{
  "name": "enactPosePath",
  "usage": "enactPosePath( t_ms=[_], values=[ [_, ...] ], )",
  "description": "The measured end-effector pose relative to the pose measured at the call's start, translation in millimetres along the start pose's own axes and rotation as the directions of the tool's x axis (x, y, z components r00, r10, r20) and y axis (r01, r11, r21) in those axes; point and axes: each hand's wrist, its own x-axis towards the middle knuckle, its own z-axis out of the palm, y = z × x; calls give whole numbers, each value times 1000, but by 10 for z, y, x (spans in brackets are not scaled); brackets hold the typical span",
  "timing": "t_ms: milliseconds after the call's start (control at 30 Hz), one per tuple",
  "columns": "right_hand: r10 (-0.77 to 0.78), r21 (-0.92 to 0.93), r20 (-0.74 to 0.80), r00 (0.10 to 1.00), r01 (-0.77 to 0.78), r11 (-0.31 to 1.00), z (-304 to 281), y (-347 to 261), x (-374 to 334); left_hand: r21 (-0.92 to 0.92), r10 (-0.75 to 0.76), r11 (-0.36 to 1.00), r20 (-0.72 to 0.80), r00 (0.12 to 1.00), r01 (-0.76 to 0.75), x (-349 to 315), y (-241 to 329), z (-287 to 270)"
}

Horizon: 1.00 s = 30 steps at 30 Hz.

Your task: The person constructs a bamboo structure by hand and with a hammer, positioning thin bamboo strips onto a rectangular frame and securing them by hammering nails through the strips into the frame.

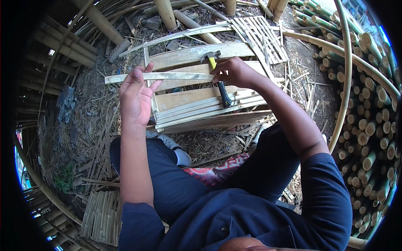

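Observation:
A pale bamboo strip (180, 76) stretches level across the front of me, above a low wooden bench (180, 100). Near its left end, my left hand (138, 94) pinches it between thumb and fingers, with the palm turned up and other fingers spread. The strip's right end is gripped in the fingertips of my right hand (236, 73). Beneath that hand a claw hammer (225, 95), with a black handle and yellow neck, lies on the planks; my hand and the strip cover part of it. Several thin bamboo slats (201, 111) lie along the bench's near edge.
A slatted bamboo panel (259, 39) is at the bench's far right. Cut bamboo poles (368, 129) are stacked high on the right, with a curved pole (346, 75) before them. A bundle of strips (100, 217) lies at lower left. Bamboo scraps litter the ground.

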Motion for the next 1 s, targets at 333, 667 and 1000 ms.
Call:
enactPosePath(
  t_ms=[333,667,1000],
  values=[
    [458,218,-4,889,-446,868,-252,-52,-9,-14,21,1000,-60,998,-22,-4,58,-108],
    [513,-11,-109,851,-517,856,-624,351,-206,-41,65,997,-64,996,-67,-3,219,-246],
    [654,-89,-138,744,-667,739,-932,671,-451,-83,126,987,-145,981,-139,8,399,-372]
  ],
)
